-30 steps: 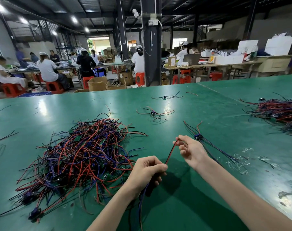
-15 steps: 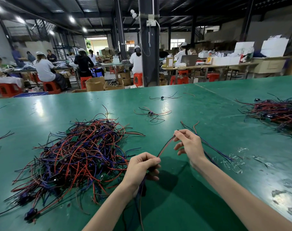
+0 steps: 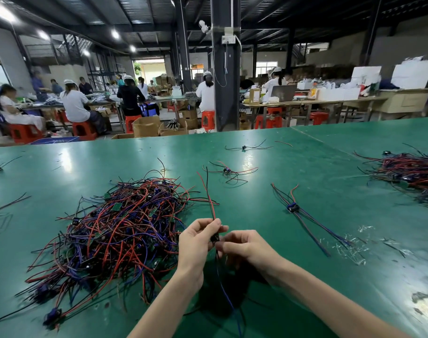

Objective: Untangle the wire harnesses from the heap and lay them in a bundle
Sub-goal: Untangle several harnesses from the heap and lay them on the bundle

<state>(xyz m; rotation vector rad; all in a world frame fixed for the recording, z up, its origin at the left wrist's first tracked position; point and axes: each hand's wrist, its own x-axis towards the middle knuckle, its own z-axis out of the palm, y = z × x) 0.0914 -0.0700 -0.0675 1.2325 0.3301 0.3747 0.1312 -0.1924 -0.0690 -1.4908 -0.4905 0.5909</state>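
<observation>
My L hand pinches one harness just above its small black block. R hand pinches the same one right below the block. Both hold it up off the table.

Step, I'd say: this one looks clear of the heap and I'm straightening it before laying it down. Thin red + black wires stick up from my fingers, springy, slightly bent; blue/black tails hang down twd me.

Next move prob calls for carrying it R and setting it alongside the laid harness, block to block, w/o tails snagging the heap just L of my L hand.

Heap is a dense mound of red, blue and black insulated wire w/ small green boards mixed in. Table is smooth, glossy green. A stray harness lies farther out, a second pile far R, and clear plastic scraps near the laid one.
</observation>
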